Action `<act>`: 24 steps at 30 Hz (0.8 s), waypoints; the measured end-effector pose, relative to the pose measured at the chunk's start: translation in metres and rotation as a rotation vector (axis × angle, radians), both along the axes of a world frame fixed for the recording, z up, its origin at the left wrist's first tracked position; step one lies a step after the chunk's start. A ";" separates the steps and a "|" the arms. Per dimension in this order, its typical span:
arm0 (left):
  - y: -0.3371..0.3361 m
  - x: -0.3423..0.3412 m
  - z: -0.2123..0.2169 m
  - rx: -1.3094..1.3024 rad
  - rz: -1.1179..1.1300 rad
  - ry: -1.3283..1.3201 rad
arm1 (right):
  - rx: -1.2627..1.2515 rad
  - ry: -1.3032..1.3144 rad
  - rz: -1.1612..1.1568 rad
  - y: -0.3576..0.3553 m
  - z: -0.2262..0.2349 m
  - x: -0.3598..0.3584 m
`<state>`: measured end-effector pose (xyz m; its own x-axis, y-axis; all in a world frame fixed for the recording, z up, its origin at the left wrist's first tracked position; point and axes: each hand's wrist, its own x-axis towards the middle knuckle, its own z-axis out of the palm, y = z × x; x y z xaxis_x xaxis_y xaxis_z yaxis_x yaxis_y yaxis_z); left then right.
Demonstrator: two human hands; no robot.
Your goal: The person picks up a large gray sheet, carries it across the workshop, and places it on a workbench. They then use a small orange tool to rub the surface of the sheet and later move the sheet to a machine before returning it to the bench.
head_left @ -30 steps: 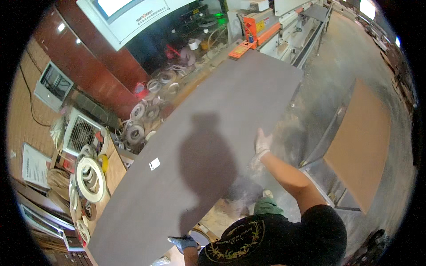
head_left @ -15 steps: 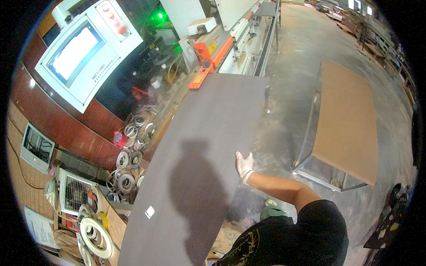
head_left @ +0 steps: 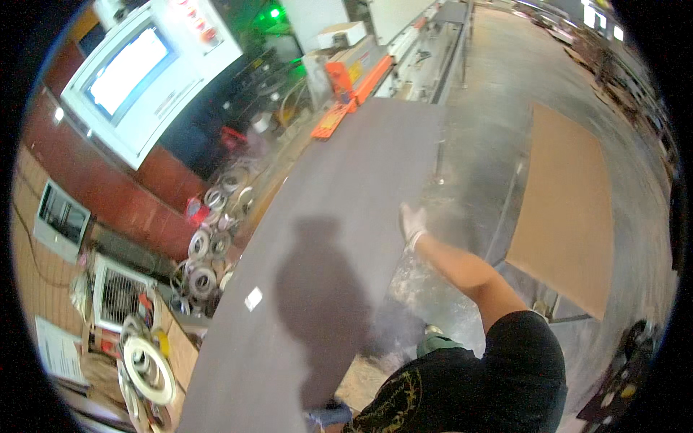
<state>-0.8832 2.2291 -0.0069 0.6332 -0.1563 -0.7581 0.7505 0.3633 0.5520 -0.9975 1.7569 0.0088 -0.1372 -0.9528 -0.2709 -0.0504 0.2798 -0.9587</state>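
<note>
A long dark grey panel (head_left: 375,166) runs from the lower edge up to the machine, its far left corner beside an orange guard (head_left: 330,121). A small white sticker (head_left: 253,298) is on its face, and a shadow covers its middle. My right hand (head_left: 413,222), in a white glove and blurred, grips the panel's right edge with the thumb toward the top face. At the near end, low in the picture, a bluish gloved part of my left hand (head_left: 328,416) shows by the panel; its fingers are hidden.
On the left stand a white control console (head_left: 155,79) with a lit screen and a pile of edge-banding rolls (head_left: 202,278). Larger rolls (head_left: 149,369) lie nearer. To the right, a brown board (head_left: 567,216) rests on a low metal-framed stand. A conveyor rail (head_left: 453,54) stretches ahead.
The panel and its sticker have slid forward, away from me. My right hand has moved forward with the edge. Part of my left hand has come into view at the bottom. The view has shifted slightly.
</note>
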 end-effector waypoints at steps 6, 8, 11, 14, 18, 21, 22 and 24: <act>-0.018 -0.037 0.011 -0.125 -0.188 0.171 | 0.157 -0.232 -0.011 -0.032 0.022 -0.033; -0.014 -0.041 0.002 -0.126 -0.324 0.128 | 0.138 -0.220 0.155 0.010 0.021 -0.026; -0.005 -0.041 -0.029 -0.143 -0.497 -0.033 | 0.087 -0.055 0.522 0.103 -0.016 -0.015; 0.033 -0.048 -0.067 -0.127 -0.504 -0.293 | 0.258 -0.377 0.767 0.240 -0.017 0.002; 0.068 -0.053 0.045 0.858 -0.953 -1.651 | 0.543 -0.480 0.862 0.344 -0.063 0.036; 0.115 -0.037 0.053 1.169 -0.770 -1.800 | 0.839 -0.459 0.558 0.409 0.015 0.053; 0.128 -0.024 0.053 1.204 -0.870 -1.800 | 0.870 -0.439 0.470 0.412 0.026 0.060; 0.160 -0.007 0.052 1.348 -0.940 -1.678 | 0.682 -0.405 0.351 0.408 0.032 0.069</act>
<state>-0.8898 2.3895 0.0448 0.6575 -0.7072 0.2600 -0.7524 -0.6343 0.1776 -0.9287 2.1646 0.0405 0.3645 -0.5342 -0.7628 0.0676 0.8321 -0.5505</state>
